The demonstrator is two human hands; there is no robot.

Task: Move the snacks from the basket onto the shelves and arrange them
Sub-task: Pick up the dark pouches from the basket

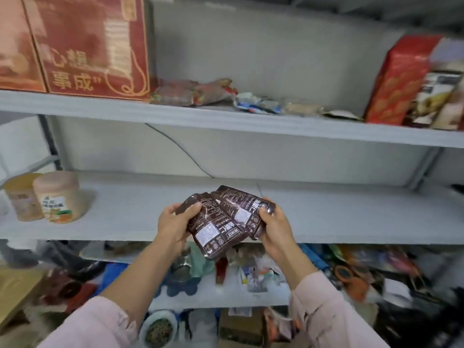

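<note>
Pink sleeves (95, 322) nearest, both arms reaching up. Above them, left hand (173, 227) and right hand (275, 226) each grip one side of a fanned bunch of dark brown snack packets (221, 222), fingers (192, 209) curled round the edges. Packets are held in the air over the front edge of the middle shelf (351, 217). Two tan jars (50, 197) stand at its left end. Upper shelf (276, 124): red carton (95, 46) left, loose snack packs (195, 92) middle, red box (396, 79) right.

2 jars (47, 197) left on middle shelf (326, 217), packets (226, 219) before it
</note>
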